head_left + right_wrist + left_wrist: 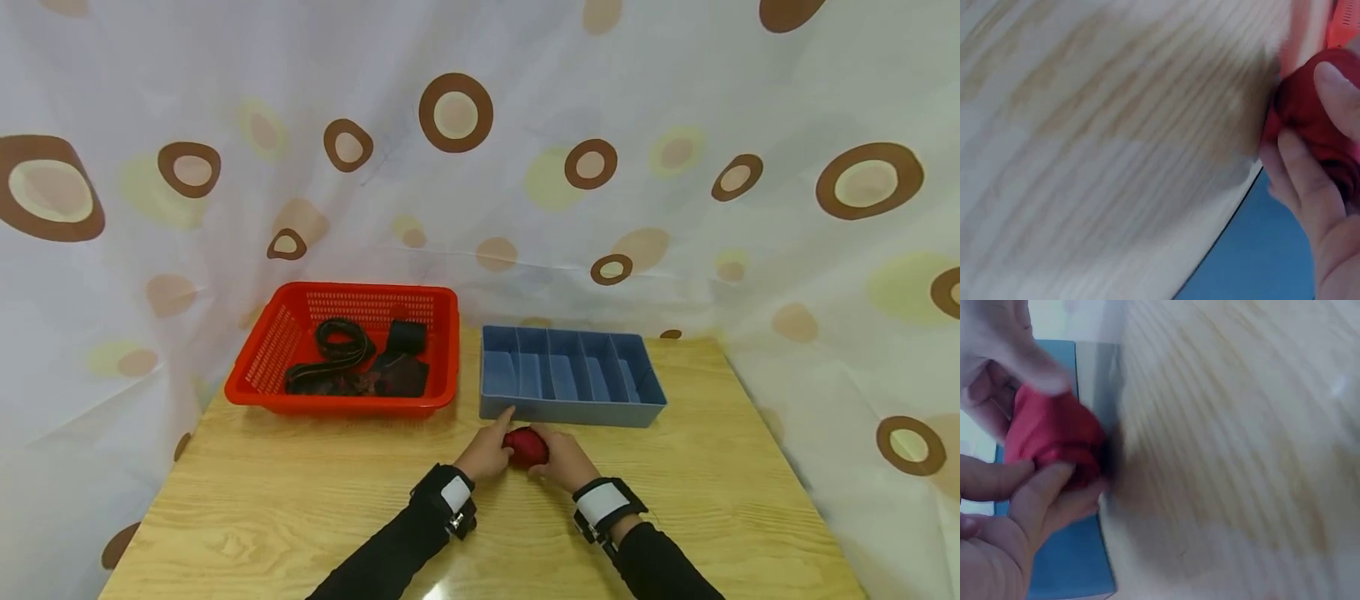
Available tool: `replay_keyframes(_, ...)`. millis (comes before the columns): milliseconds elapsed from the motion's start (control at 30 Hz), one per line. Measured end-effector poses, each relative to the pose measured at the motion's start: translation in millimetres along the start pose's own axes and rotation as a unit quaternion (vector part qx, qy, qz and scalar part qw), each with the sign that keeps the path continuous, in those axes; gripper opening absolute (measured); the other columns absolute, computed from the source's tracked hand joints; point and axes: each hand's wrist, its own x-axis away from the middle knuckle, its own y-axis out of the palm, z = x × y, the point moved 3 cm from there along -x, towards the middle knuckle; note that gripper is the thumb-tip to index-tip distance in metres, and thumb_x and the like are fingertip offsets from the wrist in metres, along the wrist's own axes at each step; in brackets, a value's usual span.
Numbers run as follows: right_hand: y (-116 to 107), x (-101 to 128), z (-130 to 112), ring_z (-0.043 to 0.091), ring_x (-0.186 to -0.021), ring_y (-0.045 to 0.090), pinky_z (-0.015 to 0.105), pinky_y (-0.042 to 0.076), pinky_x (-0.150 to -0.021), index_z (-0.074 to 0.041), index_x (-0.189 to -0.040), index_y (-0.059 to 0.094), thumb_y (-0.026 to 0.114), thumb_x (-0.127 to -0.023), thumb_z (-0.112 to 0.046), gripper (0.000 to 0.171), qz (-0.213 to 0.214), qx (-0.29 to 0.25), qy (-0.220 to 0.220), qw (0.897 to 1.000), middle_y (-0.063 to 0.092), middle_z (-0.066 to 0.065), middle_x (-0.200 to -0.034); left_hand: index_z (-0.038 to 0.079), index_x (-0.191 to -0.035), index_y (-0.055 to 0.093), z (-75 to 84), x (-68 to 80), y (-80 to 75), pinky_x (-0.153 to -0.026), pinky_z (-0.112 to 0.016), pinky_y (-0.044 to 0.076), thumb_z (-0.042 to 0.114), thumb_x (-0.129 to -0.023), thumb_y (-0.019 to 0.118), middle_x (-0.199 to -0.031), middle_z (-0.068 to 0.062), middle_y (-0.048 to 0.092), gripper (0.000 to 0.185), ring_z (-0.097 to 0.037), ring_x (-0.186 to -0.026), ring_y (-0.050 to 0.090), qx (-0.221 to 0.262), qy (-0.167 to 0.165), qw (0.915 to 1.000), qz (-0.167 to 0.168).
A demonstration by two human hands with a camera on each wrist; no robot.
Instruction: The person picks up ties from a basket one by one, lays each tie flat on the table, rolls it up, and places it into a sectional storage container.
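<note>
Red basket (dark belts inside)

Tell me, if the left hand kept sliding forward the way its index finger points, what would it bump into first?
Most likely the near wall of the blue divided plastic organizer box: the left hand, which grips the small red rolled cloth, has its fingertip almost at that wall, though depth is hard to judge.
</note>
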Motion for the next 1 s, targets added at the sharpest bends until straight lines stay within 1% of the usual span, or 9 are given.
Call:
replay_keyframes(100,0,1,3,0.031,-0.095,0.064,0.043,0.051,-0.080,0.003,-0.119,0.061,0.078,-0.072,-0.008,0.051,-0.036,-0.015,-0.004,0.999,0.066,0.019,-0.110,0.003,-0.146,0.029,2.3,0.6,-2.8,-0.061,-0.025,0.042,-0.007,-0.088,0.053,-0.107,-0.021,0.064,0.063,-0.018,-0.070,0.057,0.012,-0.007,0.9998,-0.013)
replay_keyframes(200,-2,-1,3,0.028,-0.090,0.063,0.039,0.050,-0.075,0.003,-0.116,0.060,0.073,-0.078,-0.013,0.043,-0.077,-0.020,-0.024,0.997,0.067,0.017,-0.106,0.002,-0.140,0.039,3.7,-1.7,-6.8,-0.051,-0.020,0.036,-0.006,-0.088,0.052,-0.085,-0.014,0.063,0.054,-0.011,-0.054,0.046,0.016,-0.025,0.9993,-0.024)
replay_keyframes(267,-2,-5,2,0.027,-0.091,0.062,0.039,0.049,-0.076,0.004,-0.117,0.058,0.070,-0.082,-0.015,0.041,-0.103,-0.009,-0.038,0.994,0.065,0.017,-0.107,-0.001,-0.134,0.046,3.5,-4.6,-8.6,-0.054,-0.021,0.038,-0.007,-0.087,0.051,-0.082,-0.013,0.064,0.048,-0.012,-0.057,0.050,0.003,-0.035,0.9991,-0.023)
replay_keyframes(467,10,-8,3,0.034,-0.105,0.053,0.048,0.045,-0.088,0.011,-0.128,0.039,0.058,-0.092,-0.018,0.050,-0.170,0.009,-0.061,0.983,0.046,0.026,-0.122,-0.005,-0.121,0.056,-0.7,-8.4,-4.1,-0.069,-0.027,0.042,-0.007,-0.080,0.049,-0.108,-0.019,0.065,0.042,-0.019,-0.080,0.053,-0.042,-0.053,0.9974,-0.023)
replay_keyframes(533,14,-6,4,0.033,-0.102,0.052,0.046,0.045,-0.085,0.011,-0.128,0.038,0.057,-0.093,-0.020,0.050,-0.163,-0.003,-0.059,0.985,0.043,0.026,-0.119,-0.007,-0.119,0.056,-2.9,-6.5,-1.1,-0.070,-0.028,0.041,-0.004,-0.081,0.047,-0.109,-0.019,0.063,0.039,-0.020,-0.082,0.052,-0.021,-0.064,0.9974,-0.026)
replay_keyframes(600,16,-4,5,0.030,-0.096,0.051,0.043,0.045,-0.080,0.010,-0.125,0.039,0.057,-0.093,-0.020,0.047,-0.148,-0.025,-0.060,0.987,0.044,0.024,-0.113,-0.007,-0.120,0.054,-5.5,-2.2,2.5,-0.069,-0.029,0.044,0.002,-0.083,0.045,-0.110,-0.019,0.061,0.039,-0.022,-0.084,0.053,0.039,-0.087,0.9947,-0.039)
replay_keyframes(733,20,4,6,0.031,-0.100,0.050,0.043,0.046,-0.084,0.009,-0.125,0.039,0.054,-0.094,-0.020,0.045,-0.116,-0.058,-0.080,0.988,0.045,0.022,-0.114,-0.007,-0.132,0.040,-6.4,8.3,5.8,-0.076,-0.037,0.051,0.022,-0.093,0.045,-0.122,-0.023,0.052,0.048,-0.027,-0.098,0.055,0.157,-0.115,0.9785,-0.067)
replay_keyframes(833,20,10,6,0.034,-0.110,0.049,0.048,0.044,-0.091,0.008,-0.130,0.036,0.052,-0.094,-0.021,0.049,-0.085,-0.074,-0.095,0.989,0.042,0.024,-0.122,-0.007,-0.136,0.033,-3.9,12.5,4.3,-0.084,-0.039,0.049,0.031,-0.094,0.053,-0.127,-0.024,0.049,0.060,-0.029,-0.105,0.054,0.186,-0.097,0.9749,-0.073)
replay_keyframes(1000,12,15,1,0.033,-0.112,0.049,0.044,0.047,-0.090,0.004,-0.133,0.033,0.055,-0.092,-0.029,0.057,-0.051,-0.102,-0.102,0.988,0.038,0.024,-0.126,-0.007,-0.134,0.039,-2.5,10.8,-0.6,-0.086,-0.036,0.048,0.021,-0.091,0.060,-0.122,-0.022,0.054,0.056,-0.027,-0.102,0.055,0.199,-0.048,0.9771,-0.058)
